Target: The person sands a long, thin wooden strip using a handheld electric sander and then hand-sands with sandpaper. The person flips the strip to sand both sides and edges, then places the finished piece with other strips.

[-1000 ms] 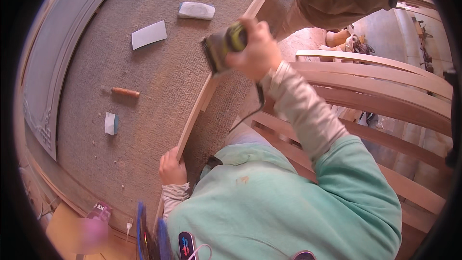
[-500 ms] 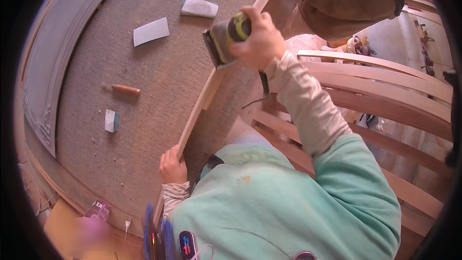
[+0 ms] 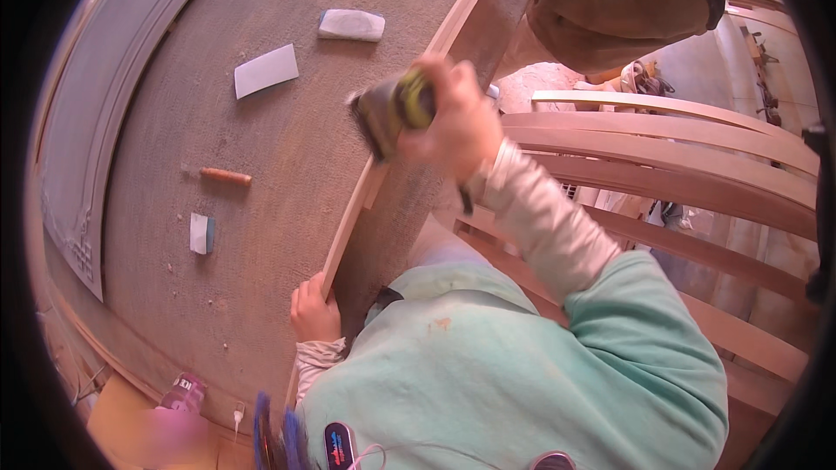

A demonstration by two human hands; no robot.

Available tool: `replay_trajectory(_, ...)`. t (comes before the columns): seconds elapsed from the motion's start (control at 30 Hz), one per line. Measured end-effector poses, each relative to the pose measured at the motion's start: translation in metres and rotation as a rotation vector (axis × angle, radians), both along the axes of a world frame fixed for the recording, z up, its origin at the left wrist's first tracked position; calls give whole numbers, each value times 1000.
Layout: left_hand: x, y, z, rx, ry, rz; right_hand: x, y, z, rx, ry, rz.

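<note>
My right hand (image 3: 457, 126) is wrapped round a yellow-green and black power sander (image 3: 381, 120). Its flat pad rests against the edge of a long, pale wooden strip (image 3: 347, 228), or just above it; motion blur hides which. The strip stands along the edge of the brown, fabric-covered table (image 3: 261, 296) and runs from far right to near left. At its near part, my left hand (image 3: 315, 312) grips it with the fingers over the table side. A short dark cord hangs below the sander.
Two white-faced blocks (image 3: 351, 24) lie beyond the strip, with a smaller white-and-blue block (image 3: 202, 233) and a wooden-handled tool (image 3: 226, 176) left. A grey moulded panel (image 3: 78, 148) lines the far left. Curved wooden rails (image 3: 662, 157) stand right; another person's brown sleeve (image 3: 610, 0) is at top right.
My right hand has drawn the sander nearer along the strip, down and left in the picture. My left hand keeps its hold on the strip.
</note>
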State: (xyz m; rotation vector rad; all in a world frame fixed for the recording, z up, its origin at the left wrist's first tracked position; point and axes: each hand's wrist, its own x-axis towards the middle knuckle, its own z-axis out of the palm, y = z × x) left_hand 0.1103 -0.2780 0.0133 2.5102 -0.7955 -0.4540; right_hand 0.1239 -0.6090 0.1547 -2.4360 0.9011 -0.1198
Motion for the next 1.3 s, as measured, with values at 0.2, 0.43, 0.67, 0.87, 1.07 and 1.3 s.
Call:
replay_trajectory(0.2,-3,-2,4,4,38,18,-19,54,-1,67,-14,222)
replay_trajectory(0.43,-3,-1,2,26,-20,-1,34,-77,-5,-89,46,-134)
replay_trajectory(0.67,-6,-1,-2,37,-50,-14,56,-161,-10,-105,65,-194)
replay_trajectory(0.87,-5,0,-4,12,-33,-8,18,-35,2,8,68,19)
replay_trajectory(1.07,-5,-1,0,-25,22,14,-32,65,-1,74,-41,317)
replay_trajectory(1.3,-3,0,5,-26,47,35,-20,39,-1,57,-6,234)
